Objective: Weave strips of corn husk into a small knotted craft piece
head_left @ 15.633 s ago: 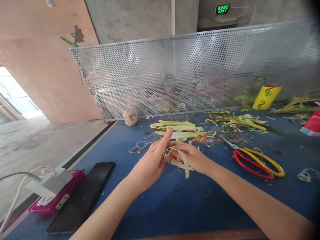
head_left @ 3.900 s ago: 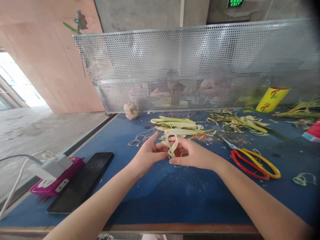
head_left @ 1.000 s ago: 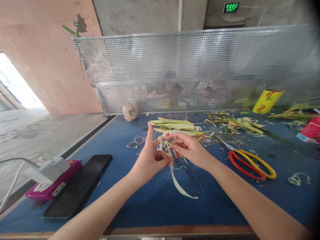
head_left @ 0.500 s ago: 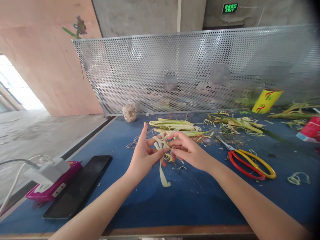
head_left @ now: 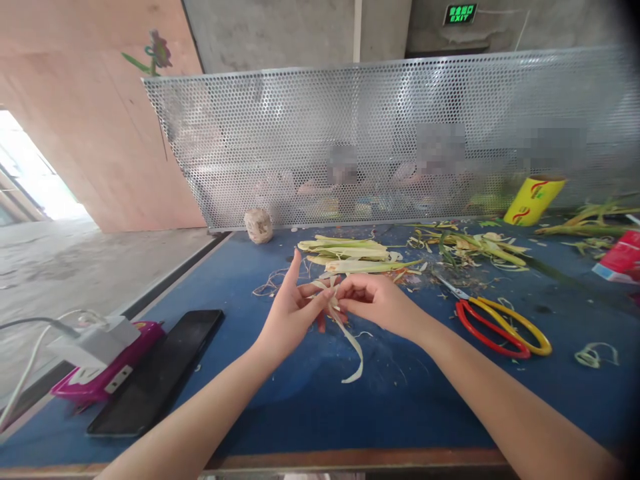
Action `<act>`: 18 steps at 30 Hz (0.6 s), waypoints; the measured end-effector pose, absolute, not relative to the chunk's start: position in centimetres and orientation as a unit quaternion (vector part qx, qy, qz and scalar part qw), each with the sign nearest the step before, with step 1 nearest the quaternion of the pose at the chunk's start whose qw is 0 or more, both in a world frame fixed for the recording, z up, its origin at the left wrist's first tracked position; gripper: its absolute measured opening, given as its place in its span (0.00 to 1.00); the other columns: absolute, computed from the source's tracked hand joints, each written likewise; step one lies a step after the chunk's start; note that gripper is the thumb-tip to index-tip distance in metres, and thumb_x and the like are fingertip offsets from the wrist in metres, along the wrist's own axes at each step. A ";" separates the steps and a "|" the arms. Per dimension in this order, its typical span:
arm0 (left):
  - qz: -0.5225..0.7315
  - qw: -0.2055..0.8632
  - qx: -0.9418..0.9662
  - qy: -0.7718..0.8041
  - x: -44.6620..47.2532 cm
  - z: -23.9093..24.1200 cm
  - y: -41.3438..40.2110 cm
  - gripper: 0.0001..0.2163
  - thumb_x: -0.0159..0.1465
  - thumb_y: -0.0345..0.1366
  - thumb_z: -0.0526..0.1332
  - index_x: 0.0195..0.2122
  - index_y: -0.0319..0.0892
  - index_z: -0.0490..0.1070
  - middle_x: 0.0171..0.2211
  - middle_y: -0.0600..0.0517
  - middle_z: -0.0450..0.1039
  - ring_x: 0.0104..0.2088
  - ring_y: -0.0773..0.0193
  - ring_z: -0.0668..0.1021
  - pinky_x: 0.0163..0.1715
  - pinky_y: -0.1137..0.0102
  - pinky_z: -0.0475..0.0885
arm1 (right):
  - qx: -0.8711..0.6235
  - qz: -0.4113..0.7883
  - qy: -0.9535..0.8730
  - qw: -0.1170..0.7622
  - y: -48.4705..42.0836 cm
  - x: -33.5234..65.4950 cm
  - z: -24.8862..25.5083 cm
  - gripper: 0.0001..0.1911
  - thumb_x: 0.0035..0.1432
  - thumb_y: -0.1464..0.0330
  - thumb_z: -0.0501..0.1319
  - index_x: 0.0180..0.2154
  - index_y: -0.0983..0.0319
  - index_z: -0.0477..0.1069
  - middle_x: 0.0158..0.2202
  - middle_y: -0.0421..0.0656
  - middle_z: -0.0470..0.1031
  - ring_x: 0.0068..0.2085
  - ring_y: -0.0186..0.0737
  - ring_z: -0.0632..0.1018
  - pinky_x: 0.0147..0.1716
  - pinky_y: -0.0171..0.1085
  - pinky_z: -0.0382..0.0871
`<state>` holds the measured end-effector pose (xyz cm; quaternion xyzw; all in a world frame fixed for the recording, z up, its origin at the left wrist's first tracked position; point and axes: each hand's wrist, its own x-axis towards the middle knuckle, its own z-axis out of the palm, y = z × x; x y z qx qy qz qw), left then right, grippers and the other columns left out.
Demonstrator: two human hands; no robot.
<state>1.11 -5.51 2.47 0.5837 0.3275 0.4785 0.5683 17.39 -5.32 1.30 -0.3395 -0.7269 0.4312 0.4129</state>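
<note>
The bench [head_left: 310,413], blue on top with a brown near edge, carries a leaf bundle [head_left: 350,252] of yellow-green pieces. On the near side of the bundle, the left hand [head_left: 286,312] and the right hand [head_left: 380,301] come together, fingertips of both pinched on a pale strip [head_left: 359,357] whose tail curves away from the bundle. Right of the bundle is a heap of trimmings [head_left: 470,250]; near right of it, scissors [head_left: 471,299]; far right, a yellow roll [head_left: 535,201]. At the bundle's near left lie a dark phone [head_left: 157,373] and a magenta power strip [head_left: 113,381]. Behind the bundle rises a perforated metal screen [head_left: 300,120], with people [head_left: 423,179] blurred through it. Well left of the bundle, grey floor [head_left: 90,273] meets a pinkish wall [head_left: 90,120]; high beyond it, to the right, glows a green exit sign [head_left: 460,14].
</note>
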 end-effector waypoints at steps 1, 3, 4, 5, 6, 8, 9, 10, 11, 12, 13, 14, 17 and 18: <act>0.479 0.572 0.579 0.328 1.2 2.5 -5.5 0.46 0.55 0.32 0.62 0.62 0.45 0.23 0.30 0.49 0.75 0.22 0.64 0.77 0.15 0.75 0.66 | -0.341 0.426 -0.729 0.413 -5.3 17.4 1.3 0.02 0.54 0.72 0.57 0.30 0.62 0.67 0.25 0.40 0.72 0.27 0.33 0.73 0.29 0.34 0.67; 0.477 0.583 0.569 0.329 1.2 2.5 -5.6 0.44 0.56 0.33 0.61 0.62 0.44 0.25 0.25 0.53 0.74 0.22 0.64 0.77 0.16 0.75 0.66 | -0.349 0.416 -0.730 0.415 -5.3 17.3 1.3 0.02 0.53 0.71 0.57 0.29 0.62 0.68 0.24 0.39 0.71 0.26 0.33 0.72 0.27 0.34 0.66; 0.474 0.590 0.563 0.332 1.2 2.5 -5.6 0.44 0.56 0.34 0.61 0.62 0.45 0.26 0.24 0.54 0.74 0.22 0.64 0.77 0.16 0.76 0.66 | -0.356 0.410 -0.730 0.416 -5.3 17.3 1.3 0.02 0.53 0.70 0.57 0.29 0.62 0.68 0.24 0.39 0.71 0.26 0.32 0.71 0.26 0.34 0.65; 0.470 0.598 0.556 0.336 1.2 2.5 -5.6 0.43 0.57 0.34 0.61 0.62 0.46 0.26 0.25 0.54 0.74 0.21 0.65 0.77 0.16 0.76 0.66 | -0.364 0.401 -0.729 0.419 -5.2 17.4 1.2 0.03 0.53 0.70 0.57 0.28 0.62 0.68 0.24 0.39 0.70 0.25 0.32 0.71 0.26 0.34 0.64; 0.467 0.604 0.550 0.338 1.2 2.5 -5.6 0.42 0.57 0.35 0.60 0.62 0.47 0.27 0.26 0.53 0.75 0.21 0.65 0.77 0.17 0.76 0.66 | -0.373 0.392 -0.727 0.422 -5.1 17.4 1.2 0.03 0.53 0.69 0.58 0.28 0.62 0.68 0.24 0.39 0.70 0.25 0.32 0.70 0.25 0.34 0.63; 0.467 0.613 0.539 0.340 1.2 2.5 -5.6 0.42 0.57 0.35 0.61 0.62 0.48 0.28 0.30 0.51 0.76 0.21 0.66 0.77 0.18 0.76 0.67 | -0.388 0.377 -0.725 0.425 -5.1 17.4 1.0 0.03 0.53 0.68 0.58 0.29 0.61 0.68 0.24 0.39 0.69 0.24 0.32 0.69 0.24 0.34 0.62; 0.468 0.615 0.537 0.338 1.2 2.5 -5.5 0.43 0.55 0.34 0.62 0.62 0.48 0.28 0.32 0.49 0.76 0.22 0.66 0.77 0.18 0.76 0.67 | -0.391 0.376 -0.725 0.425 -5.1 17.4 1.0 0.04 0.53 0.68 0.57 0.29 0.61 0.68 0.23 0.38 0.68 0.24 0.32 0.69 0.24 0.34 0.62; 0.467 0.616 0.539 0.335 1.2 2.4 -5.5 0.45 0.54 0.32 0.64 0.62 0.48 0.28 0.35 0.48 0.76 0.22 0.66 0.77 0.18 0.76 0.66 | -0.391 0.379 -0.724 0.423 -5.2 17.4 1.1 0.04 0.53 0.68 0.57 0.29 0.61 0.68 0.23 0.38 0.68 0.23 0.32 0.69 0.23 0.34 0.62; 0.466 0.615 0.543 0.331 1.2 2.4 -5.5 0.47 0.52 0.30 0.65 0.62 0.49 0.29 0.37 0.47 0.76 0.22 0.66 0.77 0.17 0.76 0.66 | -0.389 0.384 -0.725 0.419 -5.2 17.4 1.2 0.04 0.53 0.68 0.57 0.29 0.61 0.68 0.23 0.38 0.68 0.23 0.32 0.69 0.23 0.34 0.62; 0.464 0.614 0.547 0.329 1.1 2.4 -5.6 0.48 0.50 0.29 0.66 0.62 0.49 0.29 0.39 0.45 0.75 0.22 0.66 0.77 0.16 0.77 0.65 | -0.387 0.390 -0.725 0.415 -5.3 17.5 1.3 0.05 0.54 0.68 0.56 0.28 0.61 0.68 0.22 0.38 0.68 0.23 0.31 0.69 0.23 0.33 0.61; 0.462 0.613 0.551 0.327 1.1 2.4 -5.6 0.49 0.50 0.28 0.66 0.62 0.50 0.29 0.40 0.45 0.75 0.22 0.66 0.77 0.16 0.77 0.64 | -0.388 0.393 -0.724 0.413 -5.3 17.6 1.5 0.06 0.55 0.68 0.55 0.27 0.61 0.67 0.21 0.38 0.67 0.22 0.31 0.68 0.22 0.33 0.61; 0.460 0.611 0.556 0.326 1.1 2.5 -5.6 0.49 0.50 0.28 0.66 0.62 0.50 0.29 0.41 0.44 0.75 0.22 0.66 0.77 0.15 0.78 0.63 | -0.392 0.397 -0.720 0.413 -5.3 17.6 1.6 0.07 0.55 0.67 0.55 0.27 0.61 0.66 0.20 0.37 0.66 0.21 0.31 0.68 0.21 0.32 0.61; 0.450 0.607 0.571 0.320 1.0 2.5 -5.5 0.48 0.51 0.28 0.65 0.62 0.49 0.28 0.40 0.44 0.75 0.20 0.67 0.77 0.15 0.78 0.61 | -0.422 0.407 -0.693 0.420 -5.2 17.9 1.9 0.10 0.58 0.62 0.52 0.29 0.61 0.66 0.19 0.37 0.65 0.20 0.31 0.67 0.20 0.32 0.60; 0.443 0.610 0.576 0.315 1.0 2.5 -5.5 0.47 0.52 0.28 0.64 0.62 0.48 0.27 0.39 0.44 0.75 0.20 0.67 0.76 0.14 0.78 0.61 | -0.437 0.403 -0.685 0.421 -5.1 17.9 1.9 0.11 0.58 0.61 0.52 0.29 0.61 0.66 0.20 0.37 0.66 0.21 0.31 0.68 0.21 0.32 0.61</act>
